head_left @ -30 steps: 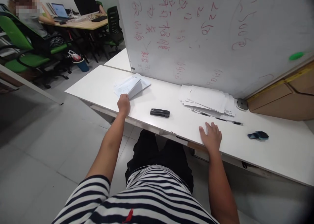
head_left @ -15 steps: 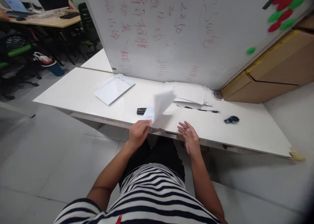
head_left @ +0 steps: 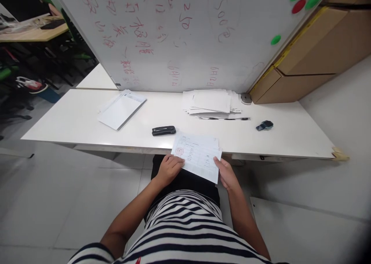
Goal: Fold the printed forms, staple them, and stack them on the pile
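Observation:
Printed paper sheets with a round red stamp at their left lie between my hands, partly over the table's front edge. My left hand is closed on their lower left edge. The thumb of my right hand lies on top of the right edge, with the other fingers beneath and hidden. Just beyond the sheets' upper left corner rests a black stapler, touched by neither hand. How many sheets I hold, I cannot tell.
On the white table lie a stack of papers at the back, another paper pile on the left and a dark wristwatch-like object on the right. A whiteboard stands behind, beside cardboard boxes.
The sheet that was raised and blurred now lies flat with its print showing. My right hand, open and apart before, has taken hold of the right edge. The camera view has shifted.

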Available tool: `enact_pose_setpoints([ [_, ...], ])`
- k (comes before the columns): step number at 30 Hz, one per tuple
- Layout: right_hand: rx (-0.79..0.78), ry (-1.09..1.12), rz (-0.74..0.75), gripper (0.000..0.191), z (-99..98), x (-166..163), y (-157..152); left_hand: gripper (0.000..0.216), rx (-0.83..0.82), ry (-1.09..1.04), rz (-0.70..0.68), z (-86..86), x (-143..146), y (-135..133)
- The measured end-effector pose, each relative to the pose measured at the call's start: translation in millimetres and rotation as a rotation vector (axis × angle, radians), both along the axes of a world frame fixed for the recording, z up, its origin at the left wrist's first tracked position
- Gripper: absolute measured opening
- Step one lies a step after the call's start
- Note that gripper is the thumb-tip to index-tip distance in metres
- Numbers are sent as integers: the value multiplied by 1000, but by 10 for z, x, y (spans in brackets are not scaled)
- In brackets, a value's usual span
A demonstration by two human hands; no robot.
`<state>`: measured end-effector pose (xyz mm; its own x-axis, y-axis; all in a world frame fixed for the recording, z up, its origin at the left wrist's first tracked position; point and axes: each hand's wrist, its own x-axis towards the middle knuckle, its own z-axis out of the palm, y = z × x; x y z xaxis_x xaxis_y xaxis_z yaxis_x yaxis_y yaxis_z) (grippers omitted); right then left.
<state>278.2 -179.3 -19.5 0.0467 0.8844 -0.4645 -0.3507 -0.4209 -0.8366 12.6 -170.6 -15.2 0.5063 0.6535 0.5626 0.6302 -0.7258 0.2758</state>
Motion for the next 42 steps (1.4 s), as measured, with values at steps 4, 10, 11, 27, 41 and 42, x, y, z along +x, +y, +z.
enact_pose_setpoints([
  [4, 55, -161, 26, 53, -80, 68, -20, 36, -207, -156, 81, -64, 7, -118],
  [10, 165, -338, 183, 53, -7, 178, -67, 59, -962, -876, 425, -11, 61, -212],
  [11, 184, -355, 200, 52, 27, 181, -65, 61, -1069, -948, 425, 17, 53, -191],
  [27, 289, -474, 268, 48, 249, 164, -50, 48, -1273, -896, 233, 33, -98, 36],
  [41, 295, -612, 164, 53, 249, 44, 57, 65, -1093, -998, 231, 303, -120, 102],
  [42, 302, -639, 141, 54, 274, 42, 86, 70, -1066, -996, 169, 361, -118, 120],
])
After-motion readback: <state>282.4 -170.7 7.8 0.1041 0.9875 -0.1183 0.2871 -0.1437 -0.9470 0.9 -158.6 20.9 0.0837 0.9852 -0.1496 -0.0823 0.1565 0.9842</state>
